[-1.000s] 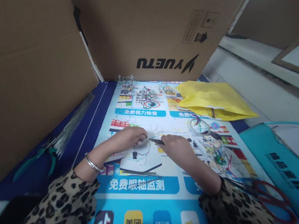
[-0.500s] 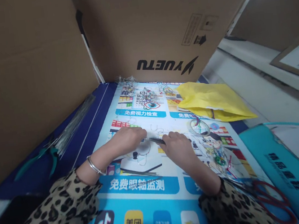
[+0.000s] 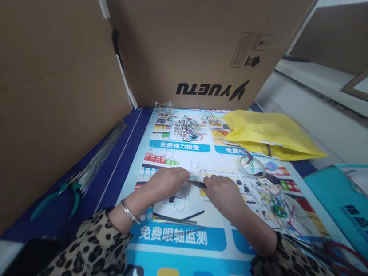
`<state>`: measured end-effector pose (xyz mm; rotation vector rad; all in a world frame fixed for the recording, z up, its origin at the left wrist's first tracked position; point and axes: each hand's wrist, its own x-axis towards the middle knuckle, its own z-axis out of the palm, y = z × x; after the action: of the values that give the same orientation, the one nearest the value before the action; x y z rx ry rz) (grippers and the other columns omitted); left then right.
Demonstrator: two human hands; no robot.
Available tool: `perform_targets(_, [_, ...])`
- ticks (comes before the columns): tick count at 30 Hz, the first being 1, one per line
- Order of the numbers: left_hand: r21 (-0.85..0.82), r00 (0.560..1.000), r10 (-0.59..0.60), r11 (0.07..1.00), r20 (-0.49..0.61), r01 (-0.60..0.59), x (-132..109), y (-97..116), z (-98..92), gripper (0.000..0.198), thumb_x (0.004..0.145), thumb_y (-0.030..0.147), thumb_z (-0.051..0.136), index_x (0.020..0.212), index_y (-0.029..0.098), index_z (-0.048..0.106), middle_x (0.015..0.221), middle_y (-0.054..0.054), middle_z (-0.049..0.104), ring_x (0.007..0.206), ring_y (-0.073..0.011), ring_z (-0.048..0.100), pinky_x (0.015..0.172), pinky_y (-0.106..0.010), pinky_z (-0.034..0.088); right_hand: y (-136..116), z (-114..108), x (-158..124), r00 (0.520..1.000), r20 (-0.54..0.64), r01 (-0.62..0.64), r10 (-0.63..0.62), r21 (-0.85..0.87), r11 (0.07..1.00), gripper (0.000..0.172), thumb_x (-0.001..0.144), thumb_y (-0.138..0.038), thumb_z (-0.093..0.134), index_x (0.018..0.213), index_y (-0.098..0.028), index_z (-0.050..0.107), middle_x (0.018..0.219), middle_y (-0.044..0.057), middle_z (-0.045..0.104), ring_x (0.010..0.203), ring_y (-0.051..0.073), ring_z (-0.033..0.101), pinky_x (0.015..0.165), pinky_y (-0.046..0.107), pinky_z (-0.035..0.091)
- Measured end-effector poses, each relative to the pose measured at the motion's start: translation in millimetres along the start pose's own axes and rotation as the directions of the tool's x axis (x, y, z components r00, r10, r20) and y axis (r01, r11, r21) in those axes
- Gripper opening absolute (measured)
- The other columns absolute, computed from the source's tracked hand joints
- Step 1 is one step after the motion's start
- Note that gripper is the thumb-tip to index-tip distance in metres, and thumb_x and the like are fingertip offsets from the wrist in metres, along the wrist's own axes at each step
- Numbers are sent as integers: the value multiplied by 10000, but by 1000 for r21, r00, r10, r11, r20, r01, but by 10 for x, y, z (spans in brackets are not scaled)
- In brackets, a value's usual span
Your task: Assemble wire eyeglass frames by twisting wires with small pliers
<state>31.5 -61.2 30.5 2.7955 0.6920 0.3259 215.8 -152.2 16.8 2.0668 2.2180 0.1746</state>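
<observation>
My left hand point(image 3: 173, 179) is closed in a pinch over the middle of the printed sheet. A thin wire point(image 3: 180, 206) loops out below its fingers; the grip itself is hidden. My right hand point(image 3: 223, 194) is wrapped round a slim dark pointed tool point(image 3: 197, 184). Its handle is covered by my palm, so I cannot tell tweezers from fine pliers. The tool's tip reaches to the left fingertips, touching or nearly so. Several thin dark rods point(image 3: 177, 220) lie on the sheet below the hands.
Teal-handled pliers point(image 3: 76, 198) lie at left beside a bundle of wires point(image 3: 101, 159). A tape roll point(image 3: 253, 166), a yellow bag point(image 3: 270, 132), tangled wire pieces point(image 3: 187, 126), a teal box point(image 3: 353, 206) and red-handled scissors point(image 3: 348, 256) surround the hands. Cardboard walls point(image 3: 191, 34) stand behind.
The view has tilted, so everything sits a little lower and further right. Both hands keep their grips, with the tool's tip still at the left fingers.
</observation>
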Motion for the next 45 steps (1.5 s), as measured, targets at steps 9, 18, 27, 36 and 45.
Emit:
perform_targets(9, [-190,880,-285,955,-380,227,12,-198,140,237,890,274,384,830,168,587,816,-48,581,825,-159,527,739,-284,420,68,135,66,995,-103,11,-17,-57,998,120,838,-219,475,893,-186,577,807,75,598,755,209,548,650,312,315])
perform_targets(18, [-138,924,-243,968,-295,210,48,-187,243,191,832,296,492,772,152,602,843,-57,564,849,-178,510,761,-306,415,91,149,98,983,-179,15,-34,-105,994,125,823,-168,470,873,-195,581,792,69,579,760,212,512,658,323,285])
perform_targets(27, [-216,931,-244,958,-273,187,79,-241,306,208,824,233,493,645,149,558,785,-50,546,817,-164,507,751,-291,411,95,133,112,982,-182,31,-54,-123,992,126,827,-157,458,861,-191,575,779,65,569,753,210,495,652,321,250])
perform_targets(36, [-360,941,-230,924,-247,131,95,-251,297,230,820,203,490,594,158,504,738,-25,537,782,-150,499,726,-284,403,116,146,134,977,-206,26,-56,-142,990,132,833,-181,460,890,-197,579,785,66,567,744,203,476,646,318,222])
perform_targets(45, [-466,962,-197,880,-189,88,107,-276,285,228,821,178,480,597,151,514,742,-23,551,786,-137,511,733,-274,400,210,143,148,976,-214,-7,-27,-157,988,136,828,-180,455,842,-184,590,769,79,550,738,200,444,637,322,200])
